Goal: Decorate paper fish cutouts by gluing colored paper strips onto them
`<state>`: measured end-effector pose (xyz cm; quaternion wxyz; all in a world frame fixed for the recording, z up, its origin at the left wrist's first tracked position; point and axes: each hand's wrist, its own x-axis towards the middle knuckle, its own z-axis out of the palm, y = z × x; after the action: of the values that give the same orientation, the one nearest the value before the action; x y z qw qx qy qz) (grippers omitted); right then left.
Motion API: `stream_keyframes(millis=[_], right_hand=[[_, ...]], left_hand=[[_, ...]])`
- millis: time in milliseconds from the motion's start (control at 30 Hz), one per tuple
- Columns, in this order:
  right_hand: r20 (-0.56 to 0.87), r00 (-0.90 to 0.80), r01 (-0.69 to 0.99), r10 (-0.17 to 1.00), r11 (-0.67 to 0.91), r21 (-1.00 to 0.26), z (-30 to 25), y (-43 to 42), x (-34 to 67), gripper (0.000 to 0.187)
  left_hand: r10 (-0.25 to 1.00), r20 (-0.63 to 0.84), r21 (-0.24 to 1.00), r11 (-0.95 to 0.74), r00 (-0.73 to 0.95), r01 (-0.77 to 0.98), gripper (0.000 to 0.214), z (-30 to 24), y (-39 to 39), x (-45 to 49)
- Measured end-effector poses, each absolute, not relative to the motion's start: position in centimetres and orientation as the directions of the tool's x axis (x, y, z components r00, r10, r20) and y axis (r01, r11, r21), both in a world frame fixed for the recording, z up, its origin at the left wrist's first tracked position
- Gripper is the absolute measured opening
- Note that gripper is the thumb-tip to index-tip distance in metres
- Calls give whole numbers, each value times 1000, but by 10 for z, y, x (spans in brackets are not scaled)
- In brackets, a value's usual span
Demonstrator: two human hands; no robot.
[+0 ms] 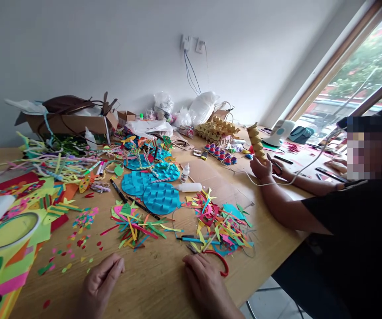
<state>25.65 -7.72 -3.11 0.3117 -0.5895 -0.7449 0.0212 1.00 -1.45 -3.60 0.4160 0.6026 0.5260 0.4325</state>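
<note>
My left hand (102, 281) rests at the table's near edge, closed, thumb pressed to the curled fingers; whatever may be inside is hidden. Small paper dots (79, 243) lie just beyond it. To the right, my right hand (204, 281) is curled over a pair of scissors (223, 265); one red handle loop sticks out beside the knuckles, and the fingertips are hidden. Ahead of this hand is a heap of coloured paper scraps (215, 219), with a blue pen (199, 239) in it. Another scrap pile (136, 228) sits between the hands, before blue paper ovals (160, 197).
A co-worker at right holds a strip of egg carton (255, 141) and black-handled scissors (276, 167). A white cable (253, 182) crosses the table. Glue bottles (191, 188), pipe cleaners (58, 166), a tape roll (11, 230) and a cardboard box (67, 126) stand around.
</note>
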Motion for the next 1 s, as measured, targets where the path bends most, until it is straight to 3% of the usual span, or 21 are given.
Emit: stream_keyframes(millis=[233,400,567,800,1000], right_hand=[[441,-99,863,892,297,-409,-42,-71,265,18],[479,-122,812,869,365,-456,-30,-63,260,18],[446,-240,721,862,466,-513,-5,-44,226,17],[396,-474,658,787,615,-434,14,-2,179,17],[447,-387,660,806,581,-476,-12,9,170,20]], left_hand=[[991,108,964,-125,84,235,44,-41,-18,14],[980,113,938,-159,162,308,43,-39,-19,11],[990,112,927,-136,87,350,43,-34,-21,11],[998,63,959,-66,21,275,43,-38,-19,8],[997,67,963,-75,41,259,45,-39,-16,4]])
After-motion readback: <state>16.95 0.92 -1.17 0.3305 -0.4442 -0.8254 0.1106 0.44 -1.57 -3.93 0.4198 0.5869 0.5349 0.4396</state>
